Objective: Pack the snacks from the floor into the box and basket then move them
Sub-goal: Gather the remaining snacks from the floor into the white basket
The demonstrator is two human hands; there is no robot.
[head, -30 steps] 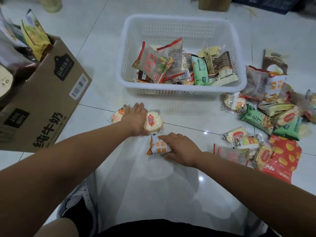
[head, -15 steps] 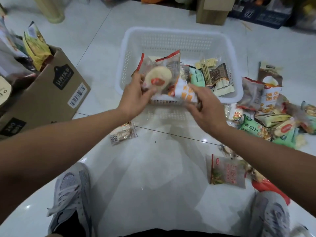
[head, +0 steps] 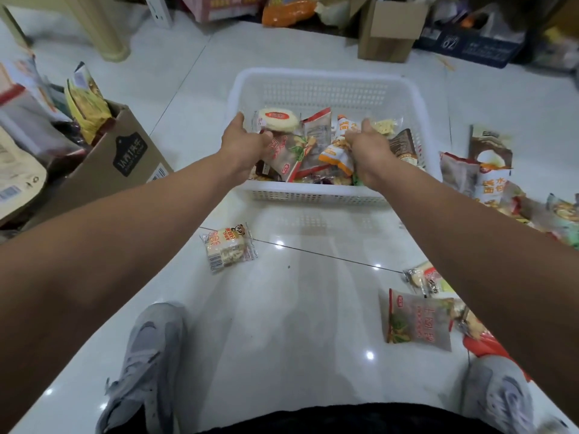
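basket (head: 416, 98) is white plastic, rectangular, its walls a grid of little holes under a smooth thick rim, and it sits on glossy white floor tiles (head: 282, 308). it's partly filled with crinkly foil and clear-wrap packets. both my arms reach over its near rim. left hand (head: 242, 145) hovers over the left side with the thumb sticking up, apart from the fingers. a round pale bun in clear wrap (head: 277, 120) sits right at that gap, can't tell if it's pinched or loose. right hand (head: 371, 151) is over the middle, fingers hidden behind its back. an orange-and-white packet (head: 340, 145) touches it, grip unclear too. cardboard box (head: 125, 158) on the left is crammed with bags. on the floor: a square clear-wrapped cracker pack (head: 228, 247) near the basket, a frosted pouch with a red edge (head: 418, 321), and a messy pile (head: 488, 177) at the right.
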